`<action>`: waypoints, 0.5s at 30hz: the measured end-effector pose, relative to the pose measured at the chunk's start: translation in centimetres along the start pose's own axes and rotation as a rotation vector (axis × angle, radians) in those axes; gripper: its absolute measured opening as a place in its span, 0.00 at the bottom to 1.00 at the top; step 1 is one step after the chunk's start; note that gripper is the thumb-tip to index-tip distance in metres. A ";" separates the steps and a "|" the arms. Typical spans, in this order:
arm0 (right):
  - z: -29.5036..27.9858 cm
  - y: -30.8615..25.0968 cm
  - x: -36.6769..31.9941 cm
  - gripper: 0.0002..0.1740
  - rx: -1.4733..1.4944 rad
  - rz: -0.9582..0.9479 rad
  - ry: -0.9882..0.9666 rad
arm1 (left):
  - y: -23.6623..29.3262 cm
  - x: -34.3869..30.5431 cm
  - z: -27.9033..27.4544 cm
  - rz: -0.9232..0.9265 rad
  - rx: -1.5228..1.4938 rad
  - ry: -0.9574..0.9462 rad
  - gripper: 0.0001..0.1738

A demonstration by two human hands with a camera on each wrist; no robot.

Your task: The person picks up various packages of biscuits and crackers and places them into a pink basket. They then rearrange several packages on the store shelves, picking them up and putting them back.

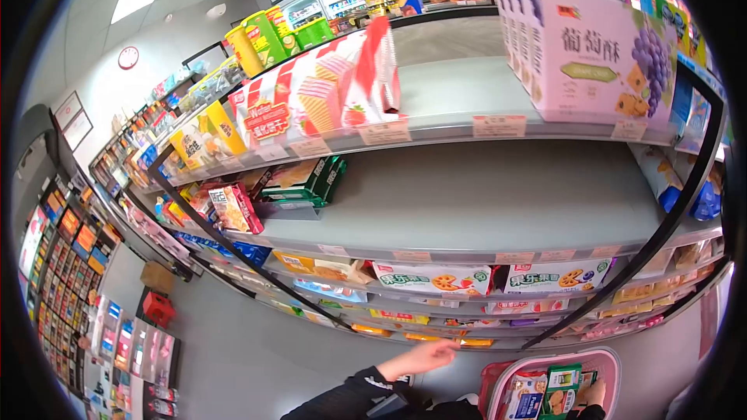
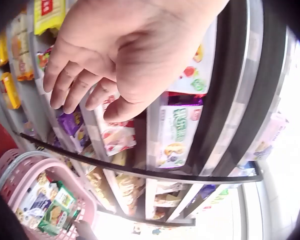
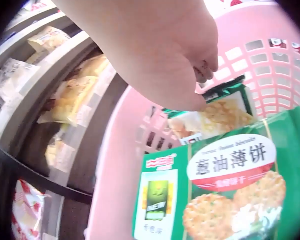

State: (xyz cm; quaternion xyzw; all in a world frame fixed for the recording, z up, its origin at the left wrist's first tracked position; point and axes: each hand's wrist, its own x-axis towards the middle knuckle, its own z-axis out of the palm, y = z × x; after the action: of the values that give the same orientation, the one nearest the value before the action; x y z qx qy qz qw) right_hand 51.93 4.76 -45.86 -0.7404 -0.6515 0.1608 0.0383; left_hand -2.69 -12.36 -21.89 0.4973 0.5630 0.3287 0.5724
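Observation:
In the head view my left hand (image 1: 426, 358) hovers in front of the lower shelves; in the left wrist view the same hand (image 2: 115, 60) has its fingers loosely spread and holds nothing. A pink basket (image 1: 612, 365) stands at the lower right of the head view. My right hand (image 1: 596, 393) is inside it. Seen from the right wrist, this hand (image 3: 165, 55) has curled fingers at the top edge of a small green cracker pack (image 3: 225, 117), partly hidden by the hand. Beside that lies a larger green biscuit pack (image 3: 230, 190), and a blue-and-white pack (image 1: 525, 397) lies at the left.
White fruit-biscuit boxes (image 1: 432, 278) line a middle shelf. Above are purple grape-biscuit boxes (image 1: 599, 62) and a red-and-white wafer bag (image 1: 319, 93). A black curved frame bar (image 1: 615, 280) crosses the shelf front. A red basket part (image 2: 0, 142) shows behind the pink basket.

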 end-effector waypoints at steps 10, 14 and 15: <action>-28.0 -39.8 -16.1 0.18 0.472 -1.017 -0.546 | 13.5 -12.8 -15.2 0.515 0.184 0.892 0.14; -29.6 -52.6 -21.0 0.18 0.509 -1.316 -0.440 | 13.3 -15.5 -21.0 0.632 0.416 1.196 0.22; -29.2 -55.4 -21.8 0.18 0.536 -1.316 -0.440 | 13.3 -15.7 -22.2 0.634 0.414 1.192 0.22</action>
State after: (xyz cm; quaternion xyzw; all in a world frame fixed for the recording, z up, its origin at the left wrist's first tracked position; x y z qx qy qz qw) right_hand 5.46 -3.86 0.62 -0.1130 -0.8916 0.4023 0.1746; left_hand -24.14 -18.82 -1.56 0.4711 0.6597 0.5822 -0.0631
